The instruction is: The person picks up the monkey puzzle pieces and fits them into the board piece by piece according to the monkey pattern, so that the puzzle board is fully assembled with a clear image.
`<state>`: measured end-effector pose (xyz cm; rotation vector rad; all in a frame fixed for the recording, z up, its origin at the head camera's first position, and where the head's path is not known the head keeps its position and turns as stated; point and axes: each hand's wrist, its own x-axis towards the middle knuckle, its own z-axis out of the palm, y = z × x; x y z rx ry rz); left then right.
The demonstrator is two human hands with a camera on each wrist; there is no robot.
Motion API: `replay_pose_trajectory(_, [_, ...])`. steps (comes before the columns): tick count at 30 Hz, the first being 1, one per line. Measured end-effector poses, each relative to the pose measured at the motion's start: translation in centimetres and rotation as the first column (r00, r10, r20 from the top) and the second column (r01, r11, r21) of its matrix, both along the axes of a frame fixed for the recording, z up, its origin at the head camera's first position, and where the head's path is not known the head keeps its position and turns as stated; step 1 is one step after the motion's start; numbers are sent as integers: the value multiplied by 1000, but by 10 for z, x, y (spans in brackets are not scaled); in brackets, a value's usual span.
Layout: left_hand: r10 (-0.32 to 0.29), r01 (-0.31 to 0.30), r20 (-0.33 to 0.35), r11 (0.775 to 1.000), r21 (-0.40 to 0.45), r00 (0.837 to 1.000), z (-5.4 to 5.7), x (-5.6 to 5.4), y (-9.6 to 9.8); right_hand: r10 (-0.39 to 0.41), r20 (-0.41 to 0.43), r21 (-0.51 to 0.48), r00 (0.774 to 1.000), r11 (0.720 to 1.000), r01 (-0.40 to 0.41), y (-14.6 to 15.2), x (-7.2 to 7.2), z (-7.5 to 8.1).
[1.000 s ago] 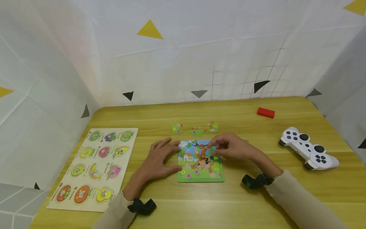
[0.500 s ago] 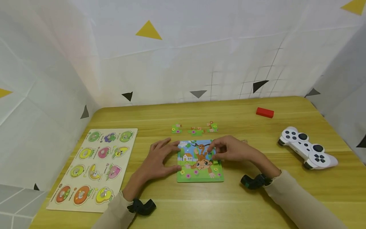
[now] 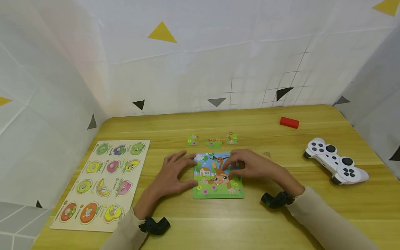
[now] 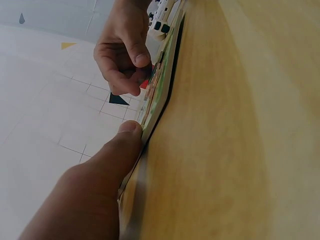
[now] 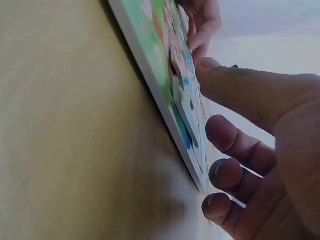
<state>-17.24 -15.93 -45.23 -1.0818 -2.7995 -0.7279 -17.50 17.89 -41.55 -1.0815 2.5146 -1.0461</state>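
Observation:
A monkey jigsaw puzzle [image 3: 206, 192] lies flat on the table between the hands. My left hand [image 3: 172, 175] rests at its left edge, fingers spread; in the left wrist view the thumb [image 4: 117, 147] touches the board's side. Over the puzzle's right part, my right hand [image 3: 251, 165] has its thumb and index finger bent down at a puzzle piece, which they partly cover. The right wrist view shows raised pieces [image 5: 185, 112] overlapping on the board beneath the thumb [image 5: 225, 80]. There the index finger is hidden, and the other fingers hang curled.
Three loose puzzle pieces [image 3: 214, 142] lie behind the puzzle. A wooden fruit peg board [image 3: 101, 185] is at the left. At the right are a white game controller [image 3: 336, 161] and, farther back, a red block [image 3: 289, 122]. A patterned white cloth [image 3: 200, 69] stands behind the table.
My right hand has shifted slightly left over the puzzle, its fingertips now lower on the monkey's body. The left hand has stayed at the board's edge.

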Motion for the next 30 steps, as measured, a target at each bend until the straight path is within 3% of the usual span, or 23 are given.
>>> replay_pose_trajectory(6, [1,-1,3,1000,0,1000,1,1,0,8,-49,65,999,998,-4,-6,3,-1])
replay_pose_trajectory(16, [0,0,9,1000,4,1000,2,1,0,-23,-54,72,998,997,27,-7,4,-2])
replay_pose_trajectory(30, [-8,8,4,1000,6,1000,1,1,0,29,-31,-4,999,1000,-29,-3,0,-6])
